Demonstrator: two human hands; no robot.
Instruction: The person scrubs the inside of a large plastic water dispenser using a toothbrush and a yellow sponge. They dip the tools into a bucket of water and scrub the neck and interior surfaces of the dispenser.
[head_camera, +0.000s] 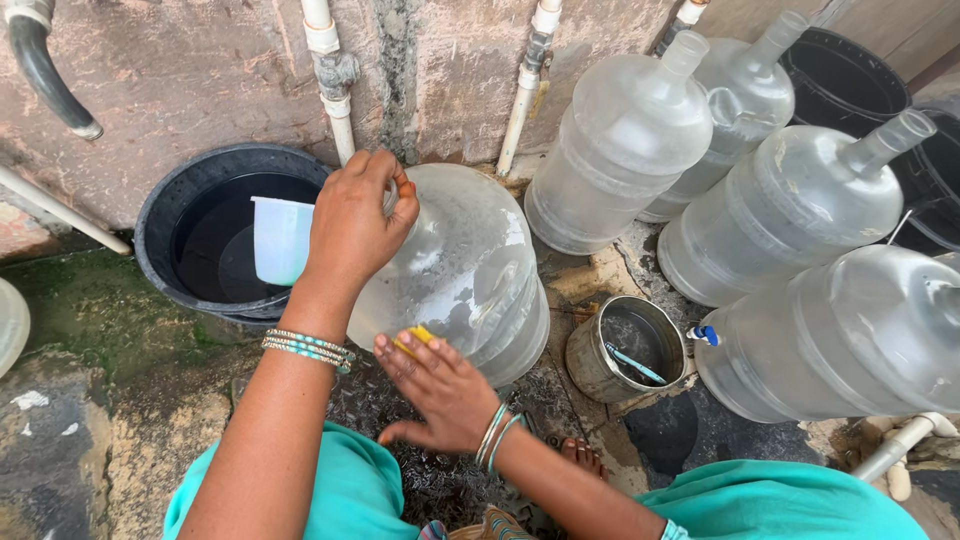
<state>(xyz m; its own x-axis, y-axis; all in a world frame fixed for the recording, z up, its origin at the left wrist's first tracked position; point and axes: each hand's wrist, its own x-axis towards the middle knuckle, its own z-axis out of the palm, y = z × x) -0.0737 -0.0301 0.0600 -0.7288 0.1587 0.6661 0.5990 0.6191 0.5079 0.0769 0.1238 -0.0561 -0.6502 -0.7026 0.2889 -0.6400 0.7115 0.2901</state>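
A large clear plastic water jug (470, 270) stands tilted on the wet ground in front of me. My left hand (355, 225) is closed over its neck at the top and steadies it. My right hand (440, 390) presses a small yellow scrub pad (418, 337) against the jug's lower side wall. Bangles sit on both wrists. The jug's mouth is hidden under my left hand.
A black tub (165, 215) of water with a white plastic mug (280, 238) floating in it stands at the left by the wall. Several more clear jugs (790, 205) lean at the right. A metal pot (625, 350) holding a toothbrush sits beside the jug. Pipes (335, 85) run down the wall.
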